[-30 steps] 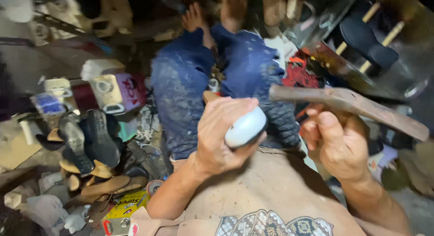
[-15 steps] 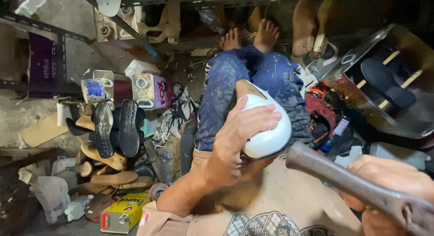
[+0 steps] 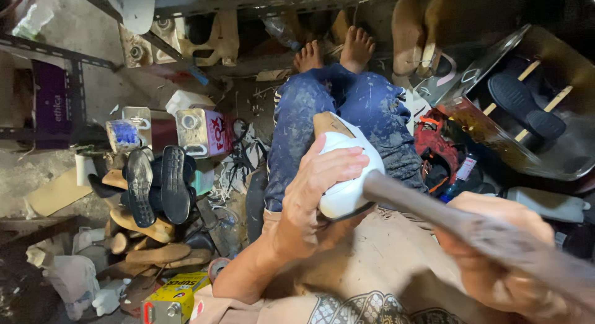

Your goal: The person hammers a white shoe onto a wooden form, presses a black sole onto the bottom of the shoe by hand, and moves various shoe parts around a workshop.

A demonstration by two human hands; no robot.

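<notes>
My left hand (image 3: 316, 187) grips a white shoe (image 3: 350, 175) on a last, held over my lap with its tan sole edge turned away from me. My right hand (image 3: 502, 262) is closed around the handle of a worn hammer (image 3: 446, 218). The tool's head end touches the near side of the white shoe. I sit on the floor in stained blue jeans (image 3: 347, 119), legs stretched out, bare feet (image 3: 338, 51) at the far end.
A pile of black shoe soles and tan lasts (image 3: 155, 194) lies to my left, with metal cans (image 3: 198, 132) behind it and a yellow box (image 3: 173, 296) near my elbow. A metal tray with black soles (image 3: 527, 107) stands at right, beside a red bag (image 3: 437, 144).
The camera tilted further forward. My left hand raised the white shoe, and my right hand swung the hammer from high at the right down onto the shoe.
</notes>
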